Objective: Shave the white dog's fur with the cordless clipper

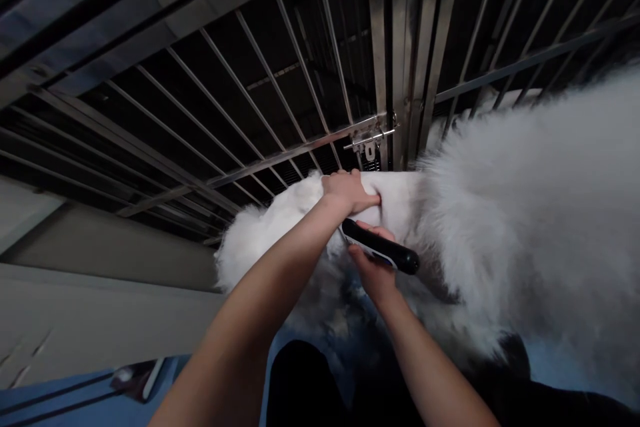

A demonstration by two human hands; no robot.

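Note:
A large white fluffy dog (530, 213) stretches across the middle and right side. Its long coat is full on the right, while a band of short, clipped coat (403, 197) shows in the middle. My left hand (350, 191) rests on that band, thumb out to the right and fingers over the dog's far side. Just below it, my right hand (374, 267) grips a black and pale hair clipper (383, 245). The clipper's head end lies beneath my left wrist against the dog, so its blade is hidden. Loose-looking white fur (245, 240) bunches at the left.
Metal cages with barred doors (270, 73) stand right behind the dog, with a sliding latch (370, 140) near its back. A grey panel (100, 313) lies at left. A dark object with a pale edge (137, 380) sits on the blue floor (55, 400). My dark-clothed knee (303, 380) is below.

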